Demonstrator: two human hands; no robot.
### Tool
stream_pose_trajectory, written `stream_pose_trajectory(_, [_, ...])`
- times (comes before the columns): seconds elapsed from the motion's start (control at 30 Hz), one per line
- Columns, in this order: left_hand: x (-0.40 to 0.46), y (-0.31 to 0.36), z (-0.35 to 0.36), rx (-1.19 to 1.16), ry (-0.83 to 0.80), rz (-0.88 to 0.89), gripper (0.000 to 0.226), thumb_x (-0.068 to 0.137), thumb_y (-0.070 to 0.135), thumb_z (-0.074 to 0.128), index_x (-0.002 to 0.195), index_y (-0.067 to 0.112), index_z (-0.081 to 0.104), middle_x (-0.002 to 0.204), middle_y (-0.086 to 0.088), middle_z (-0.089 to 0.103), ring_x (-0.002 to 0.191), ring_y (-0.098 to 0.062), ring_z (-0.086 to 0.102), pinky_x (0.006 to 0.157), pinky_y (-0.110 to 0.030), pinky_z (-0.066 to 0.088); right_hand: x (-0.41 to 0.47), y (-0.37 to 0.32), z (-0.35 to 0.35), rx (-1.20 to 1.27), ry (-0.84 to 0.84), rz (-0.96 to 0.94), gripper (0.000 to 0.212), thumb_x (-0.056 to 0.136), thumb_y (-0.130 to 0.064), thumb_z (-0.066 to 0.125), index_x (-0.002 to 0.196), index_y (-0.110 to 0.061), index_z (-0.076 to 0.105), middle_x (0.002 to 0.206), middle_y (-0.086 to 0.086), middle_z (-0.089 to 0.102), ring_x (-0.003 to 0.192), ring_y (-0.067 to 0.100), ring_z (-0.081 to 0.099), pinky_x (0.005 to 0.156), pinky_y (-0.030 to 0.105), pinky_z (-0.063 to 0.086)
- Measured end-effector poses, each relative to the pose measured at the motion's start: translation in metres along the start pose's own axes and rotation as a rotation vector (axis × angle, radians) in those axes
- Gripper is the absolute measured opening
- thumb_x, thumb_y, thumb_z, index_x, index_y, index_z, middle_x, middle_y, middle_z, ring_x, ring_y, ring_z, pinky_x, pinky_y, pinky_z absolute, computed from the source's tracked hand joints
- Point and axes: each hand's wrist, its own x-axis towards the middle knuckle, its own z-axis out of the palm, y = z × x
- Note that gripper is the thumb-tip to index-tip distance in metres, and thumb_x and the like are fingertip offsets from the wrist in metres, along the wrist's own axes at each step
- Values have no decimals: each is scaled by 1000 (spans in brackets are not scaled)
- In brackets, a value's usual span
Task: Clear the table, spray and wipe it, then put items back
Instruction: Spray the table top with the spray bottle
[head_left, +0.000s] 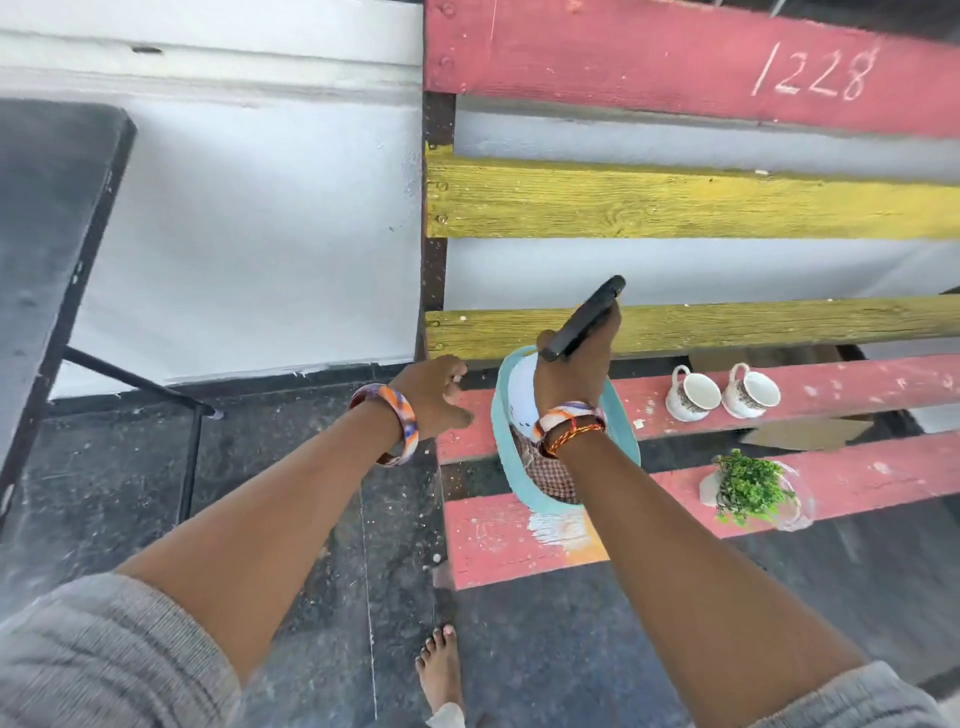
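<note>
My right hand (574, 371) grips a black phone (584, 318), holding it over a light blue basket (501, 415) that stands on the red slats of a painted wooden bench (675, 202). A checked cloth (550, 478) and something white lie inside the basket. My left hand (434, 392) hovers beside the bench's left end with loosely curled fingers, holding nothing. Two white patterned cups (693, 393) stand side by side on the bench seat. A small green plant in a clear pot (753, 488) lies tipped on the front slat. The dark grey table (47, 234) stands at the left.
A white wall runs behind the table and the bench. The floor (291, 467) is dark stone with white specks. My bare foot (441, 670) stands close to the bench's front corner. A piece of cardboard (805, 434) lies under the bench slats.
</note>
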Motion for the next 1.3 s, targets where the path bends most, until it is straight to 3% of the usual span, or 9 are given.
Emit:
stream_pose_trajectory(0.3, [-120, -12, -37, -89, 147, 188, 125, 55, 14, 88, 147, 13, 2, 151, -6, 27, 139, -23, 29, 109, -28, 27, -94, -119, -8, 301, -204, -125, 39, 82, -3, 57, 120, -10, 50, 79, 16, 51, 64, 26, 50, 62, 37, 41])
stream_pose_trajectory(0.43, [-171, -19, -65, -60, 309, 332, 96, 54, 17, 88, 135, 18, 36, 116, 11, 49, 114, -16, 50, 83, -11, 33, -136, -174, 0, 481, -295, -150, 6, 70, -19, 58, 70, -17, 52, 58, 4, 40, 37, 7, 37, 44, 19, 36])
stream_pose_trajectory(0.57, [-211, -35, -93, -80, 378, 334, 78, 54, 22, 88, 122, 22, 51, 102, 15, 53, 96, -10, 52, 83, -21, 37, -164, -212, 24, 493, -359, -135, 21, 74, -18, 62, 84, 0, 61, 63, 3, 43, 56, 17, 42, 59, 30, 36])
stream_pose_trajectory(0.63, [-226, -50, -110, -145, 377, 295, 74, 50, 24, 89, 115, 27, 53, 99, 18, 56, 98, -11, 55, 84, -23, 41, -175, -224, 42, 432, -402, -156, 8, 80, -15, 63, 74, -10, 59, 63, -1, 45, 60, 18, 40, 63, 30, 34])
stream_pose_trajectory(0.87, [-283, -145, -183, -188, 356, 192, 69, 43, 32, 89, 105, 31, 59, 98, 12, 68, 89, 1, 65, 79, -15, 51, -250, -259, 144, 295, -495, -138, 18, 80, -25, 64, 76, -8, 57, 67, 4, 51, 65, 19, 47, 68, 42, 54])
stream_pose_trajectory(0.97, [-312, -192, -218, -132, 399, 134, 81, 36, 48, 80, 112, 33, 56, 100, 15, 66, 95, -7, 63, 85, -22, 51, -291, -279, 196, 373, -536, -18, 23, 82, -30, 60, 78, -7, 63, 69, 6, 58, 67, 18, 54, 53, 40, 58])
stream_pose_trajectory(1.1, [-344, -282, -282, -42, 413, 93, 72, 57, 40, 84, 121, 26, 54, 111, 8, 65, 105, -12, 61, 90, -26, 50, -348, -310, 274, 356, -690, 25, 28, 86, -35, 57, 69, -13, 61, 64, 3, 58, 63, 17, 56, 43, 32, 54])
stream_pose_trajectory(1.17, [-356, -326, -312, 58, 439, -17, 79, 64, 45, 79, 131, 19, 48, 127, -2, 59, 119, -19, 54, 103, -31, 42, -368, -323, 305, 331, -769, 83, 31, 87, -38, 56, 68, -13, 59, 57, 1, 58, 57, 15, 56, 41, 29, 53])
stream_pose_trajectory(1.3, [-386, -417, -375, 341, 545, -269, 61, 80, 43, 64, 131, 14, 47, 132, -14, 54, 123, -29, 49, 100, -31, 37, -399, -341, 365, 210, -947, 121, 39, 88, -43, 53, 65, -12, 58, 50, -1, 60, 49, 16, 58, 41, 23, 49])
